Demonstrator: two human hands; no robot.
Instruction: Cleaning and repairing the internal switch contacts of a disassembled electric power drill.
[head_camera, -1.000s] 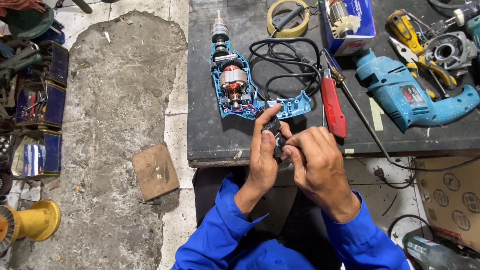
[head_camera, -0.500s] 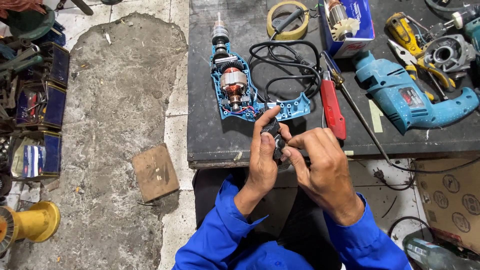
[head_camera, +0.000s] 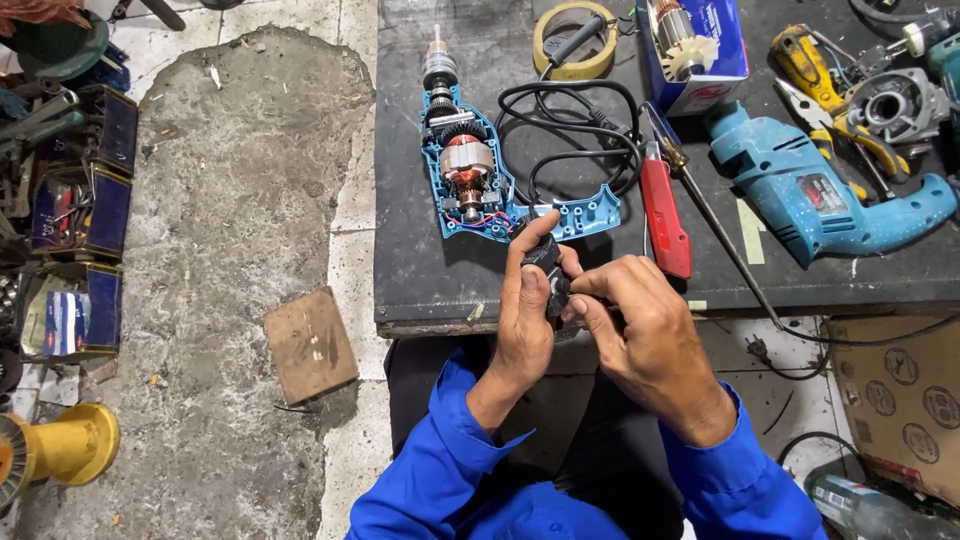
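Note:
My left hand (head_camera: 527, 305) and my right hand (head_camera: 640, 320) are together at the near edge of a dark workbench (head_camera: 420, 270). Both pinch a small black switch part (head_camera: 549, 268), which is wired to an opened blue drill half-shell (head_camera: 480, 175). The shell lies on the bench with its copper motor armature exposed and a black cord (head_camera: 575, 135) coiled beside it. A red-handled screwdriver (head_camera: 663, 215) lies just right of my hands.
A whole blue drill (head_camera: 820, 195) lies at the right with yellow pliers (head_camera: 815, 60) and metal parts. A tape roll (head_camera: 572, 40) and a blue box (head_camera: 700, 45) with an armature sit at the back. The floor holds a wooden block (head_camera: 310, 345), blue boxes (head_camera: 95, 200) and a cardboard box (head_camera: 900, 400).
My hands have stayed at the bench edge and shifted their fingers slightly on the black switch part. Nothing else has moved.

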